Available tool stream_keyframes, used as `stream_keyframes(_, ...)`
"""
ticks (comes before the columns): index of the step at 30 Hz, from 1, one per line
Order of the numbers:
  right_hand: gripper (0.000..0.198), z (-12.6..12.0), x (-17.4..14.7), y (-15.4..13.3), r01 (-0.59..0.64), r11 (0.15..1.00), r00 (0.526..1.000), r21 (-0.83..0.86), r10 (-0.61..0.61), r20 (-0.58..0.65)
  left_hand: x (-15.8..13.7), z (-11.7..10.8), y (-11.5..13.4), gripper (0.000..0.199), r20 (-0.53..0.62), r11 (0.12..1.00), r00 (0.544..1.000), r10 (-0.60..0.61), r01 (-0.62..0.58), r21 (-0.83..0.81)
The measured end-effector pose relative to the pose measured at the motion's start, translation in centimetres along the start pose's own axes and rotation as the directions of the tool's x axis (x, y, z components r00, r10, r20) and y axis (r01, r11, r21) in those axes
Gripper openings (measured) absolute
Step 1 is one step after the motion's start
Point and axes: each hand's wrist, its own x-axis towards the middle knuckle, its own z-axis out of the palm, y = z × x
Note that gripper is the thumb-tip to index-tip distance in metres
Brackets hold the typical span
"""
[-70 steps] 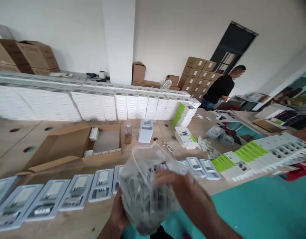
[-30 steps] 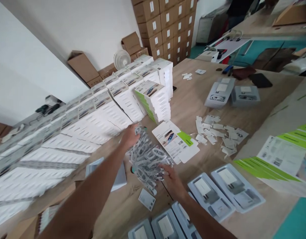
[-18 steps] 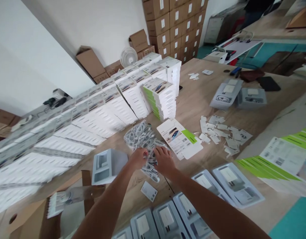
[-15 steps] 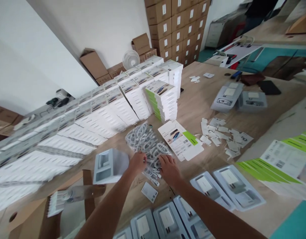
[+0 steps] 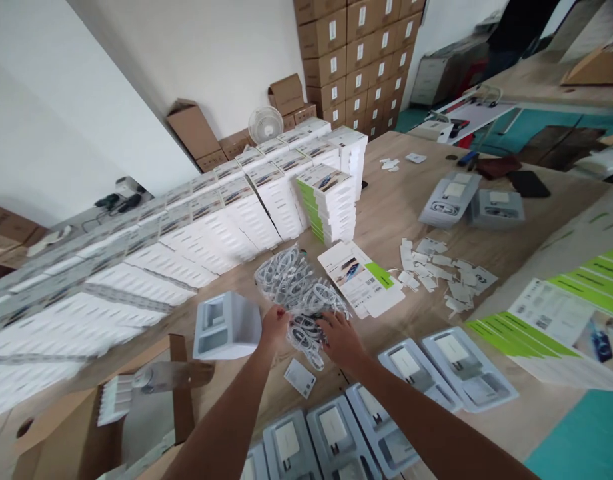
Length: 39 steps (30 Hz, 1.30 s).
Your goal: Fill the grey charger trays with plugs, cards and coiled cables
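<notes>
A heap of coiled grey-white cables (image 5: 289,280) in clear plastic lies mid-table. My left hand (image 5: 274,324) is at its near left side, thumb and fingers closed on the plastic bag (image 5: 292,312). From the right, my right hand (image 5: 340,339) bends its fingers over the nearer cables (image 5: 305,335); its fingertips are partly hidden among them. Just below the cables lies a small white printed card (image 5: 300,378). Beside my left forearm stands a stack of grey-blue plastic trays (image 5: 227,325).
Trays holding white chargers (image 5: 333,427) line the near edge. A flattened printed box (image 5: 360,279) and paper scraps (image 5: 434,270) lie to the right. White boxes (image 5: 186,247) form a long wall behind. An open carton (image 5: 69,420) stands at left, green-and-white sleeves (image 5: 546,327) at right.
The nearer cables have spread out between my hands and show more of their coils. My left hand has shifted slightly left, while my right hand stays at the cables' right side.
</notes>
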Motion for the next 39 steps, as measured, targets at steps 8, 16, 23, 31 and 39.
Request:
stream_keyframes(8, 0.072, 1.0, -4.7, 2.8, 0.15, 0.965, 0.983, 0.215, -0.169, 0.073, -1.5, 1.5, -1.3, 0.007, -0.139, 0.998, 0.99, -0.036, 0.027, -0.065)
stream_keyframes(16, 0.069, -4.2, -7.3, 1.2, -0.094, 0.46, 0.936, 0.883, 0.344, -0.08, -14.0, 0.9, 0.5, 0.032, 0.067, 0.873, 0.995, -0.072, 0.095, -0.478)
stream_keyframes(23, 0.055, -5.9, -13.3, -9.5, -0.198, 0.183, 0.952, 0.963, 0.269, 0.145, -24.4, 3.5, 6.9, 0.05, 0.381, 0.17, 0.925, -0.006, 0.376, -0.911)
stream_keyframes(31, 0.064, -6.1, -17.3, -13.1, -0.173, 0.548, 0.985, 0.818, 0.109, 0.135, -30.2, -0.7, 5.3, 0.043, 0.203, 0.489, 0.978, -0.056, 0.204, -0.848)
stream_keyframes(39, 0.026, -6.6, -21.2, -19.9, -0.215, 0.395, 0.974, 0.893, 0.157, 0.165, -37.3, -3.4, -0.2, 0.033, 0.418, 0.159, 0.895, 0.152, 0.396, -0.905)
